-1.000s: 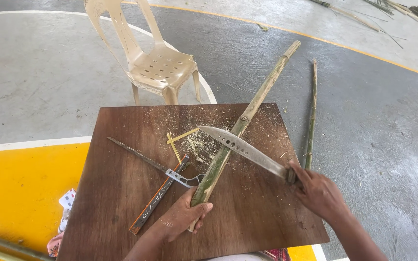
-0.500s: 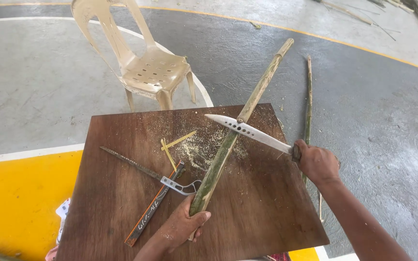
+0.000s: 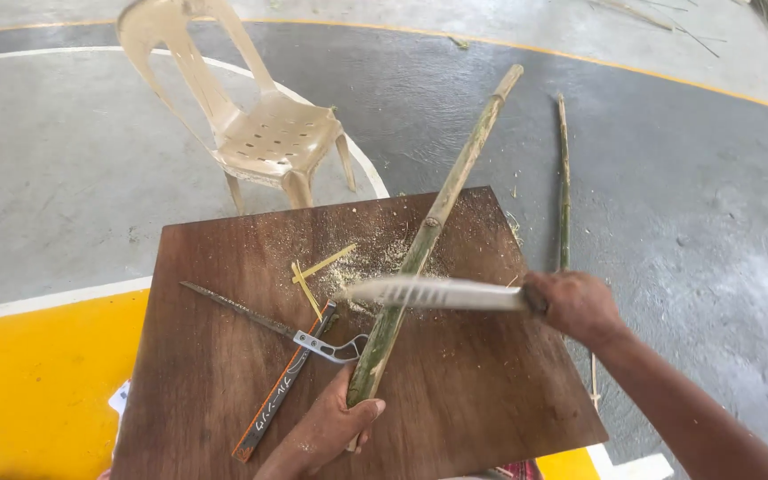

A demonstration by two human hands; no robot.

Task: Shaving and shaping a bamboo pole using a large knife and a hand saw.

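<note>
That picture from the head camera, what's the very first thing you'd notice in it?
The big knife in the right hand, blurred and crossing the long green bamboo pole over the brown wooden board. The left hand grips the pole's near end, with sawdust scattered around the cut. Behind the board stands a beige plastic chair.

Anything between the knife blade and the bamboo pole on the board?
Nothing visible. The right hand holds the knife with its motion-blurred blade crossing right at the bamboo pole. The left hand grips the pole's near end, below the blade. The saw lies left, clear.
</note>
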